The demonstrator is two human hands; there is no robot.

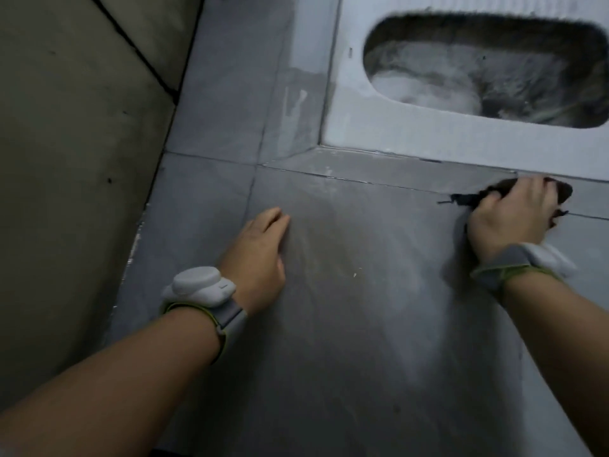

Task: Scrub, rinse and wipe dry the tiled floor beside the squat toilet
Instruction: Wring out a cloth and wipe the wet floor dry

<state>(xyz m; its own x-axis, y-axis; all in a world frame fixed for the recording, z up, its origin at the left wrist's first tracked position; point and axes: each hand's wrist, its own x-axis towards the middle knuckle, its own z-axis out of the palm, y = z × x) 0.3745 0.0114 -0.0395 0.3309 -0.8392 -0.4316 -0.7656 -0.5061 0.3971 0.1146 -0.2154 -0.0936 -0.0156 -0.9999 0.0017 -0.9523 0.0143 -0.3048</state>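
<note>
Left hand [263,255] flat on the tiled floor [346,324] as a brace – right hand [514,219] bunches a dark rag [461,197], wiping just beside the squat toilet [346,133] rim

Both forearms are showing bare, with no sleeves. The left wrist is wearing a grey strap edged in yellow-green [227,316], carrying a rounded white device [199,286] on top. The right wrist is wearing a matching grey, yellow-green-edged band [507,263] with something white, blurred, beside it
</note>
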